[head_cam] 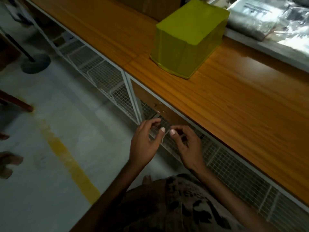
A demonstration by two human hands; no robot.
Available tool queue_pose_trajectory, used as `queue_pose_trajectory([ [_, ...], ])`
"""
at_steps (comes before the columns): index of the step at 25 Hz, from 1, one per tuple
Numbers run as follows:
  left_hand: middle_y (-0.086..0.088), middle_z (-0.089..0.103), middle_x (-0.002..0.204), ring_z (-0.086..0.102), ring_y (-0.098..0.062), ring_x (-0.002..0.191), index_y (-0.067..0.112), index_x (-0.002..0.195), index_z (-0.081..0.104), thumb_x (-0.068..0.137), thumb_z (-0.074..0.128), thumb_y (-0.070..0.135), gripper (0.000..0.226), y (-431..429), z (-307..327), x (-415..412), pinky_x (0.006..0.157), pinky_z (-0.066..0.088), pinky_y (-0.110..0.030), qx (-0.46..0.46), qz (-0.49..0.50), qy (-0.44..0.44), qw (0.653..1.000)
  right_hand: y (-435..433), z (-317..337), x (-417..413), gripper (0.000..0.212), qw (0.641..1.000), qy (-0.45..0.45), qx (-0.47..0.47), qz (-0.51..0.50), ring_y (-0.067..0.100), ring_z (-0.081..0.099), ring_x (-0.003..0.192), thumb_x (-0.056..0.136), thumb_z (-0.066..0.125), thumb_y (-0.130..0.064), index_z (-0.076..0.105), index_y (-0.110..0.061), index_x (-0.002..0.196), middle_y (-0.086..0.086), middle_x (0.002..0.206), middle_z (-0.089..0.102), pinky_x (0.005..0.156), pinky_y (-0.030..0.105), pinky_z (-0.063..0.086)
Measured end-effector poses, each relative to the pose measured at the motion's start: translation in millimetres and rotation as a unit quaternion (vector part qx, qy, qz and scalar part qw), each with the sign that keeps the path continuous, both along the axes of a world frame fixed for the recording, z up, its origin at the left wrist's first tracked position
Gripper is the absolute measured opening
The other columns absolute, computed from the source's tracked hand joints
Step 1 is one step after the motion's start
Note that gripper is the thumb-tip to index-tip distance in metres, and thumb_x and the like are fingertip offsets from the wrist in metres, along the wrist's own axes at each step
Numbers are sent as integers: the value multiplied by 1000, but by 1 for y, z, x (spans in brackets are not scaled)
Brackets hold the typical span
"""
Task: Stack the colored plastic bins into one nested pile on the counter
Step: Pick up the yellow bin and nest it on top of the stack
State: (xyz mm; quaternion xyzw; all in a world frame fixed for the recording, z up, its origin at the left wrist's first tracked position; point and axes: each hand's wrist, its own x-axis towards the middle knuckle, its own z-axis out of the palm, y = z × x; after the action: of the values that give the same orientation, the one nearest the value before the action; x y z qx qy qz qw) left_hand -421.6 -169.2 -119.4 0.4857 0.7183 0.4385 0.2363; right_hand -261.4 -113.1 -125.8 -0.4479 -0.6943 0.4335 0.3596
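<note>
On wood-grain counter (242, 106), boxy yellow bin (189, 39) inverted, L hand (145, 144), R hand (187, 148) curled.

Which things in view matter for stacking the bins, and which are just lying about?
Job: yellow-green bin, upside down on the counter; left hand and right hand, both empty.
Lying about: plastic-wrapped packs; wire baskets; cardboard box.

A long wooden counter (234, 104) runs from my 11 o'clock to my 4 o'clock, and its top is glossy with light. White wire-mesh shelves (103, 77) sit beneath it. The grey floor (70, 114) spreads to my 9 o'clock, crossed by a worn yellow line (66, 158). A round dark stand base (36, 63) rests at 10 o'clock.
</note>
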Motion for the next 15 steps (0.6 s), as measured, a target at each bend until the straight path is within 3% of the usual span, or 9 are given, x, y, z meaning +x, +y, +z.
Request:
queue_pose_trajectory([
  [7, 7, 65, 119, 60, -3, 112, 24, 129, 64, 100, 65, 30, 30, 96, 8, -59, 89, 41, -8, 25, -8, -56, 998, 75, 12, -56, 28, 996, 5, 17, -86, 15, 66, 93, 99, 58, -47, 71, -25, 110, -7, 103, 69, 73, 46, 55],
  [12, 8, 60, 122, 59, -5, 111, 30, 131, 59, 100, 65, 32, 32, 178, 15, -95, 90, 51, -28, 39, -14, -70, 997, 148, 20, -80, 30, 985, 29, 55, -159, 22, 67, 93, 100, 61, -43, 69, -19, 115, -4, 103, 66, 68, 47, 54],
  [15, 15, 57, 120, 58, -7, 111, 36, 129, 55, 97, 66, 30, 34, 223, 21, -112, 90, 54, -39, 54, -24, -74, 996, 185, 24, -90, 31, 975, 39, 38, -215, 21, 66, 99, 100, 60, -44, 65, -23, 122, -7, 109, 62, 74, 46, 56],
])
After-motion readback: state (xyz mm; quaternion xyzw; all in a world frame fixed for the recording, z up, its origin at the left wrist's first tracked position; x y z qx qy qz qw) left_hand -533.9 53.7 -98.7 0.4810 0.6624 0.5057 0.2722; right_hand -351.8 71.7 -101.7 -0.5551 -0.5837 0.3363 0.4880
